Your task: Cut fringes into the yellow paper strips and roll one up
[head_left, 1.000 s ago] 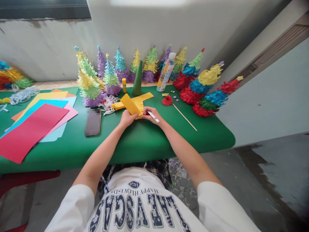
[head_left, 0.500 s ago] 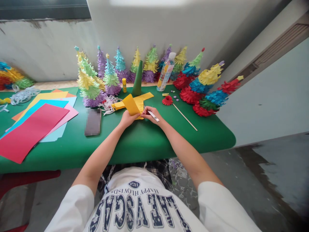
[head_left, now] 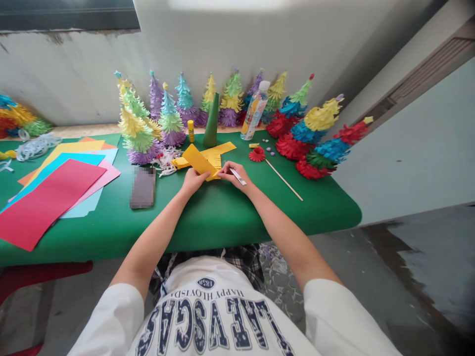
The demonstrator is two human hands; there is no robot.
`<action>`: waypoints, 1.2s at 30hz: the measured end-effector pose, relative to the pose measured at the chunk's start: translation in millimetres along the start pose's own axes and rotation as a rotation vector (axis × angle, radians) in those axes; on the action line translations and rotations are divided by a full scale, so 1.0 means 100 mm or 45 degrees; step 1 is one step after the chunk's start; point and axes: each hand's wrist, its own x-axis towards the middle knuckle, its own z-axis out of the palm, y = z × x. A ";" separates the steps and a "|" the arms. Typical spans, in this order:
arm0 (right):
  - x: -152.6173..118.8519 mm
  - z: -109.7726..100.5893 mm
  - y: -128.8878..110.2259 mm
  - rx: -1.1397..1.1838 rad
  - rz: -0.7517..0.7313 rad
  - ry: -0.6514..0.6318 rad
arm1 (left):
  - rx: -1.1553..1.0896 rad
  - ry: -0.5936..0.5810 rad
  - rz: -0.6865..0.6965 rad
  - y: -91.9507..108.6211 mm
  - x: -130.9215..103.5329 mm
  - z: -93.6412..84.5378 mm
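Flat yellow paper strip (head_left: 198,160) between fingers (head_left: 206,176)

I faced a pale wall (head_left: 208,42) with a bright patch of light (head_left: 226,4) up high; my green table (head_left: 319,212) stood above a grey floor (head_left: 374,296).

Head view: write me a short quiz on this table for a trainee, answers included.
1. Multiple choice: which stands just left of the green cone?
A) bottle
B) glue stick
C) phone
2. True or false: the thin stick lies on the table, outside the right hand's grip.
3. Fill in the colour: the left hand holds ____ paper.

Key: 1. B; 2. True; 3. Yellow.
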 end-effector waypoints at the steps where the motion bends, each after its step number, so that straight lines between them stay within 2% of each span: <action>1: -0.01 0.00 -0.01 0.009 0.001 -0.004 | 0.008 0.002 0.009 -0.01 0.01 -0.01; 6: -0.02 0.00 -0.04 0.030 0.027 -0.015 | 0.100 -0.067 0.094 0.01 -0.03 -0.03; 10: 0.01 -0.08 -0.04 0.036 0.038 0.128 | 0.225 -0.298 0.218 0.11 -0.16 -0.07; 11: 0.02 -0.11 -0.03 0.047 0.043 0.144 | 0.282 -0.404 0.277 0.14 -0.20 -0.09; 13: 0.03 -0.17 -0.01 0.091 0.072 0.130 | 0.577 -0.636 0.563 0.20 -0.25 -0.12; 15: 0.05 -0.22 0.01 0.155 0.095 0.110 | 0.790 -0.734 0.733 0.24 -0.28 -0.16; 18: 0.06 -0.27 0.03 0.231 0.054 0.126 | 0.937 -0.774 0.837 0.26 -0.31 -0.21; 20: 0.06 -0.29 0.02 0.279 0.028 0.130 | 1.017 -0.748 0.857 0.27 -0.31 -0.21; 24: 0.02 -0.31 -0.01 0.401 0.062 0.142 | 1.206 -0.605 0.768 0.28 -0.32 -0.15; 27: 0.00 -0.31 -0.04 0.404 0.101 0.120 | 1.266 -0.583 0.706 0.28 -0.32 -0.12; 30: -0.01 -0.30 -0.04 0.347 0.118 0.108 | 1.163 -0.628 0.723 0.26 -0.32 -0.17; 33: -0.02 -0.30 -0.03 0.273 0.144 0.073 | 1.016 -0.739 0.780 0.25 -0.31 -0.27; 36: -0.03 -0.29 -0.03 0.218 0.185 -0.009 | 1.012 -0.799 0.765 0.24 -0.30 -0.32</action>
